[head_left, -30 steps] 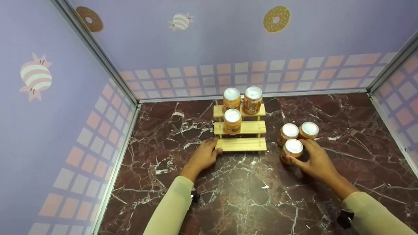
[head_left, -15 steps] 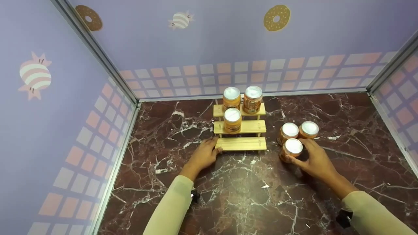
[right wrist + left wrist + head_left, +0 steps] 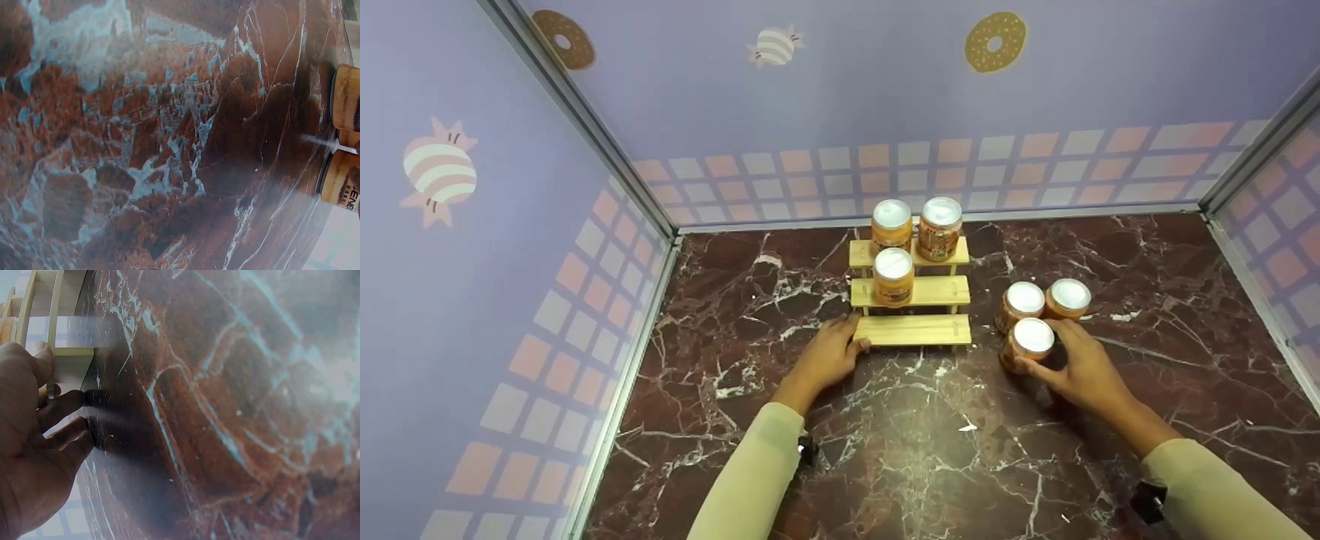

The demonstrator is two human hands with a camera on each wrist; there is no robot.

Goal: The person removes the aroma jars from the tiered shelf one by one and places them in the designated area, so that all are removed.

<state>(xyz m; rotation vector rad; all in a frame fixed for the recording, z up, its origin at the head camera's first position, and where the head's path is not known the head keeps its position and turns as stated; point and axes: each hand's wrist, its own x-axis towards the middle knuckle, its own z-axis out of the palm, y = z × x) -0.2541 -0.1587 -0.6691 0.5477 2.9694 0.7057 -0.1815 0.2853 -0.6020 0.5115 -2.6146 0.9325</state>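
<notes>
My right hand [image 3: 1084, 371] holds an orange jar [image 3: 1033, 336] with a silvery lid, thumb at its near side and fingers behind its right. Two like jars, a left one [image 3: 1024, 300] and a right one [image 3: 1068, 298], stand just behind it. At the right wrist view's edge, a labelled jar [image 3: 337, 183] shows in part. My left hand [image 3: 826, 354] grips the left end of the lowest step of a three-step wooden rack [image 3: 915, 330]. In the left wrist view, the fingertips of this hand [image 3: 25, 439] reach down to the tabletop beside the rack [image 3: 76, 352].
Two jars stand on the rack's top step, one left [image 3: 892, 217] and one right [image 3: 940, 229]; another jar [image 3: 893, 279] is on the middle step's left. The dark red marbled tabletop [image 3: 900, 450] meets a lilac wall [image 3: 855, 90] behind. A white scrap [image 3: 968, 428] lies in front.
</notes>
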